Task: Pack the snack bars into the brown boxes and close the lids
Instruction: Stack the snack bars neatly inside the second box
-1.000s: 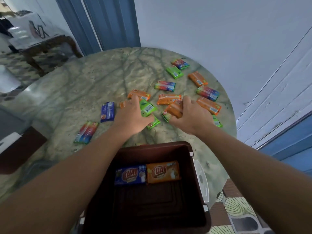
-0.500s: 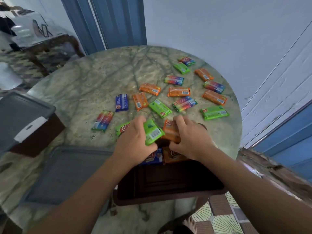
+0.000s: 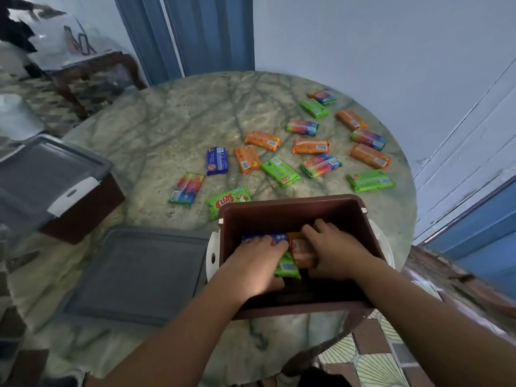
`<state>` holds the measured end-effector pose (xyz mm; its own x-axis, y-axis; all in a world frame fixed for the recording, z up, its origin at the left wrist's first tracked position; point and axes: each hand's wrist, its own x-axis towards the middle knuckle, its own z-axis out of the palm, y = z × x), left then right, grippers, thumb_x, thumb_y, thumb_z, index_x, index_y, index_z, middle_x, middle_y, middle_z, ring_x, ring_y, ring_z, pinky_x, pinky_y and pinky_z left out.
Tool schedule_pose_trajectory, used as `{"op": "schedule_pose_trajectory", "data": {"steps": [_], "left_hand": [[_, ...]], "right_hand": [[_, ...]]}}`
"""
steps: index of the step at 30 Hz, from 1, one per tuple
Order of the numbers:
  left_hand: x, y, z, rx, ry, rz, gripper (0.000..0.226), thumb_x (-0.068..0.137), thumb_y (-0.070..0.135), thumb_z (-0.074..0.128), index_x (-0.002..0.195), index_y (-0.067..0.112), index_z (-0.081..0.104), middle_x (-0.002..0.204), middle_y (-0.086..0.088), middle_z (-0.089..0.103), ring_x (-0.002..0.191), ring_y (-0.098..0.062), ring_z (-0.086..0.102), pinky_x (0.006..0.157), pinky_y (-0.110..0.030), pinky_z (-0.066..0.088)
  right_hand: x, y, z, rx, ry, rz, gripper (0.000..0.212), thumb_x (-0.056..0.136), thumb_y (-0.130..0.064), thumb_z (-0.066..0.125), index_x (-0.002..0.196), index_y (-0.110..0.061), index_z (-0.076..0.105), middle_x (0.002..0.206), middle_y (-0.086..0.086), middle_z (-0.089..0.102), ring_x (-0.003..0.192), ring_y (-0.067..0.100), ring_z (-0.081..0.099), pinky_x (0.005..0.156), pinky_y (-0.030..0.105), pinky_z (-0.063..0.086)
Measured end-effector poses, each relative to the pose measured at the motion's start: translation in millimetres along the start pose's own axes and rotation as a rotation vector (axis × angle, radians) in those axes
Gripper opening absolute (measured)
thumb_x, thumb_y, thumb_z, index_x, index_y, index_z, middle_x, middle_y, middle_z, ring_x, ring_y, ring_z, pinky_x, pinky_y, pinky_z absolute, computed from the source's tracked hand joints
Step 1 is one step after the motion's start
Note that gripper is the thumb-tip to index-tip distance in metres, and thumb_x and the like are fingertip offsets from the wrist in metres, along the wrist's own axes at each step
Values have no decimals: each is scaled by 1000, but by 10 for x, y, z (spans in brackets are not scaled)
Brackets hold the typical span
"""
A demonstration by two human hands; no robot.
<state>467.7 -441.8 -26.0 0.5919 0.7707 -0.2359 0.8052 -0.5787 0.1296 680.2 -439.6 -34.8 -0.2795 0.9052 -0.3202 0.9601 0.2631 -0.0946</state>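
An open brown box [image 3: 287,209] stands at the near edge of the marble table [image 3: 173,127]. Both my hands are inside it. My left hand [image 3: 252,265] holds a green snack bar [image 3: 287,268] down in the box, beside a blue bar [image 3: 265,238] lying at the far wall. My right hand [image 3: 339,251] grips an orange bar [image 3: 300,251] next to the green one. Several more bars lie loose on the table beyond the box, among them a green one [image 3: 227,201] touching its far left corner.
The box's grey lid [image 3: 134,272] lies flat to its left. A second brown box with a grey lid on it [image 3: 44,174] stands at the table's left edge. A pale wall and blue door frame are behind; tiled floor shows at the lower right.
Both hands have come back from the table over the box rim and gone down into the box, carrying the green and orange bars with them.
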Motion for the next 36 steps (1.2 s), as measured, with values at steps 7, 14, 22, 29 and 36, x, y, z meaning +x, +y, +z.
{"op": "schedule_pose_trajectory", "data": {"steps": [7, 14, 22, 29, 36], "left_hand": [[45, 44, -32, -67, -30, -71, 53, 82, 55, 64, 125, 25, 57, 123, -6, 51, 111, -30, 53, 91, -40, 41], [44, 154, -140, -194, -67, -217, 18, 87, 37, 57, 99, 25, 50, 106, -2, 62, 103, -30, 61, 73, -33, 39], [53, 106, -60, -152, -139, -211, 32, 88, 39, 62, 116, 27, 68, 118, -5, 47, 99, -31, 58, 85, -35, 46], [-16, 91, -83, -93, -33, -190, 52, 86, 42, 67, 131, 24, 49, 121, -3, 47, 115, -27, 47, 92, -42, 45], [-74, 71, 36, 15, -169, -171, 85, 72, 51, 82, 141, 26, 40, 137, -5, 44, 125, -30, 41, 99, -45, 43]], "right_hand": [[68, 0, 84, -16, -35, -24, 97, 68, -51, 82, 145, -22, 31, 136, 9, 41, 124, 33, 44, 98, 45, 46], [52, -20, 95, -13, -20, -39, 90, 72, -49, 81, 143, -21, 33, 137, 12, 41, 125, 35, 43, 103, 44, 40], [33, -41, 83, -3, -19, -30, 93, 71, -49, 82, 144, -20, 32, 138, 14, 41, 125, 35, 42, 105, 46, 38], [54, -37, 94, 18, -30, -24, 99, 69, -51, 85, 146, -21, 31, 140, 12, 39, 128, 35, 41, 104, 44, 39], [60, -47, 95, 50, -24, -3, 91, 66, -46, 86, 136, -23, 32, 136, 8, 42, 124, 33, 43, 99, 44, 42]]}}
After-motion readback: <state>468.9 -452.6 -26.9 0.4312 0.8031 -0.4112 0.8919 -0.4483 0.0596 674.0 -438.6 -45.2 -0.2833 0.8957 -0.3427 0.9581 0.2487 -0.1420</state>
